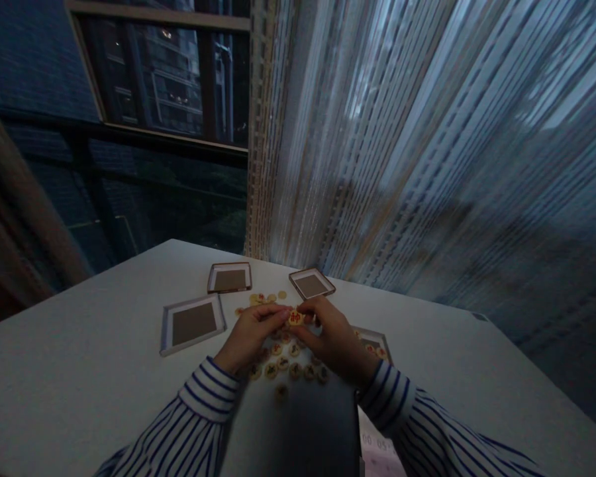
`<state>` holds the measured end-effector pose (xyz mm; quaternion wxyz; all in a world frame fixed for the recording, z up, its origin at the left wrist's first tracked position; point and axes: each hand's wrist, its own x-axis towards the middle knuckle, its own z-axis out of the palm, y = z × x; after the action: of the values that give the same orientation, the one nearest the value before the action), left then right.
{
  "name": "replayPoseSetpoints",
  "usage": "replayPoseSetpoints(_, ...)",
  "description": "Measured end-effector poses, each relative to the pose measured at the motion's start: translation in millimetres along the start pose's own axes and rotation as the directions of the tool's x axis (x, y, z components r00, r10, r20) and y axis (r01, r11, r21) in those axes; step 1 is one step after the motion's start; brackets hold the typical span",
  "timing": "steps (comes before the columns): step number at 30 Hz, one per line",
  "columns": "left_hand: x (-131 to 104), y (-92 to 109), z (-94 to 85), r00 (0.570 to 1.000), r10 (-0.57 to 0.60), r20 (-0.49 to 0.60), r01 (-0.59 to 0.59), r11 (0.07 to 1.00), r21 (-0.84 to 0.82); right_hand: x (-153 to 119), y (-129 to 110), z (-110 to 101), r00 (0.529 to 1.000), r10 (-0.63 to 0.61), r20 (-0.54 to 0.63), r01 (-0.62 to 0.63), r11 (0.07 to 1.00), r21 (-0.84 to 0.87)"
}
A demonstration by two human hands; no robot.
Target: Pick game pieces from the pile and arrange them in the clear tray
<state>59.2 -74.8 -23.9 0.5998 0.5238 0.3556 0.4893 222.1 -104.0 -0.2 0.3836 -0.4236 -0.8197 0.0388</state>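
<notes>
My left hand [251, 332] and my right hand [335, 336] meet over the table, thumbs and fingertips pinching one Chinese chess piece [295, 318] between them. This piece is round and pale wooden, its red character facing me. Below my hands lie several more chess pieces [283, 362] in loose rows, some with red and some with dark characters. Just beyond my left fingers, another scatter of pieces [271, 299] rests on the table. A shallow tray [388, 348] holding a few pieces is partly hidden behind my right hand and wrist.
On the white table [104, 324] stand a shallow tray [165, 341] at left, another tray [249, 278] behind it and a third tray [330, 288] at the back. A pale panel with digits [377, 442] shows by my right sleeve. A curtain [318, 165] hangs behind the table.
</notes>
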Motion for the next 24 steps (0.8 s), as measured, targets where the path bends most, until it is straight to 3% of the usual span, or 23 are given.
replayPoseSetpoints(3, -5.6, 2.8, 11.7, 0.999, -0.024, 0.033, 0.021, 0.995, 0.094, -11.8, 1.5, -9.3, 1.0, 0.016, -0.009, -0.016, 1.0, 0.004)
replayPoseSetpoints(8, -11.1, 2.9, 33.6, 0.996, 0.032, 0.081, -0.043, 0.989, 0.14, -29.4, 6.1, -23.5, 0.998, 0.042, -0.041, -0.041, 0.999, 0.025)
replayPoseSetpoints(17, -7.5, -2.6, 67.2, 0.999, 0.028, 0.015, -0.03, 0.981, 0.194, -49.9, 18.0, -46.6, 0.995, 0.058, -0.083, -0.057, 0.998, 0.022)
replayPoseSetpoints(24, -4.6, -8.9, 88.1, 0.999, 0.04, 0.026, -0.045, 0.975, 0.218, -63.1, 33.1, -57.0, 0.995, 0.065, -0.074, -0.066, 0.998, -0.007)
